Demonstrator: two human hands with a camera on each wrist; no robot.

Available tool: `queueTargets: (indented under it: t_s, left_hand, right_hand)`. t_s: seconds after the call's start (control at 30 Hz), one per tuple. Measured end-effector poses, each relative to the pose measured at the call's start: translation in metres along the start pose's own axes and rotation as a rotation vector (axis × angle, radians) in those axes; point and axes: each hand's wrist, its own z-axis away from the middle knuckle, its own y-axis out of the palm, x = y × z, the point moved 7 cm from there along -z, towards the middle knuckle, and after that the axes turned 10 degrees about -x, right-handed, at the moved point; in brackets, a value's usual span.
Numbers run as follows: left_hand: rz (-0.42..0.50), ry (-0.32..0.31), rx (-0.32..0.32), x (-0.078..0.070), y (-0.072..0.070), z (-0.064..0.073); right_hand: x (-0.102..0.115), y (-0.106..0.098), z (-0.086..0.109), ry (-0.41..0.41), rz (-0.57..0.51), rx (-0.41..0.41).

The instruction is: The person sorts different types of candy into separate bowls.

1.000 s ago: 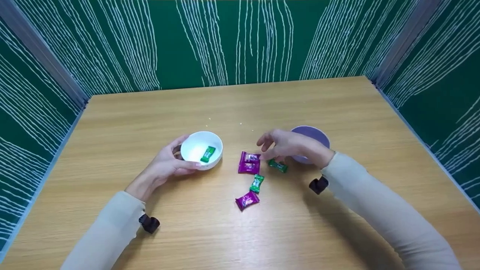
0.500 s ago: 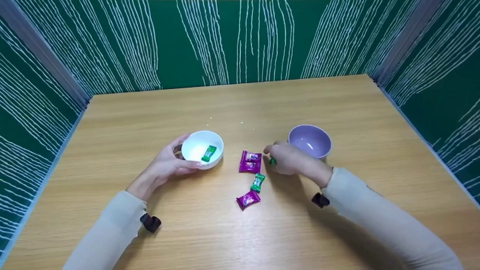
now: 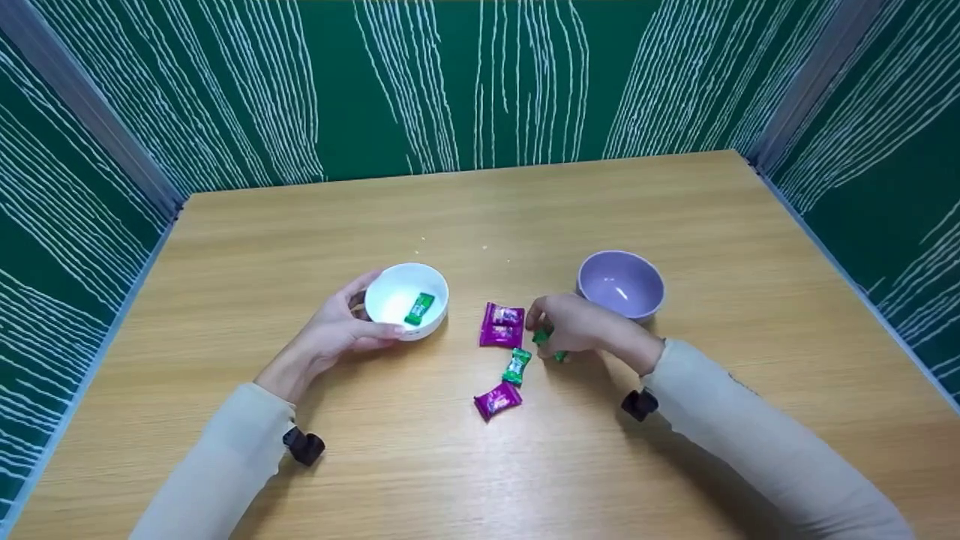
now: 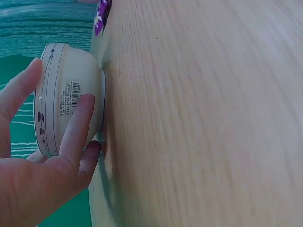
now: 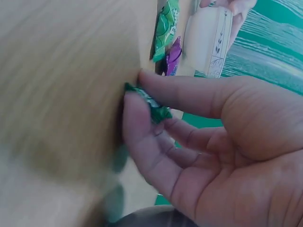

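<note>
My left hand [image 3: 337, 330] grips a white bowl [image 3: 382, 300] by its side, thumb at the near rim. A green-wrapped candy [image 3: 419, 308] lies inside that bowl. In the left wrist view the bowl [image 4: 75, 71] shows a barcode label and a leaf-patterned band. My right hand [image 3: 577, 324] pinches another green-wrapped candy [image 5: 158, 112] between thumb and finger, close over the table. Left of it lie purple wrapped candies [image 3: 502, 325] side by side, a green candy [image 3: 517, 367] and, nearer me, a purple candy [image 3: 497, 401].
A purple bowl [image 3: 621, 281] with nothing in it stands just beyond my right hand. Tiny pale crumbs dot the wooden table [image 3: 300, 232] behind the white bowl. Green walls [image 3: 360, 90] with white streaks enclose the table's back and sides.
My right hand has come down from in front of the purple bowl onto the rightmost green candy and now pinches it. The left hand keeps its hold on the white bowl.
</note>
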Motion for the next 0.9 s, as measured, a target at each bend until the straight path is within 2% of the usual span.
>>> queueTargets:
  t_s: [0.13, 0.33, 0.67, 0.9]
  left_hand:
    - [-0.018, 0.000, -0.011, -0.001, 0.000, 0.000]
    - [-0.022, -0.005, -0.010, 0.000, 0.000, -0.001]
    - [-0.048, 0.002, -0.023, 0.000, -0.001, 0.000]
    - [-0.002, 0.010, 0.007, 0.001, 0.000, 0.000]
  right_hand:
    - [-0.006, 0.002, -0.001, 0.056, -0.160, 0.012]
    - [-0.007, 0.004, -0.002, 0.047, -0.235, 0.039]
    - [-0.001, 0.013, 0.003, 0.137, -0.610, 0.230]
    - [0.008, 0.016, 0.003, 0.141, -0.668, 0.289]
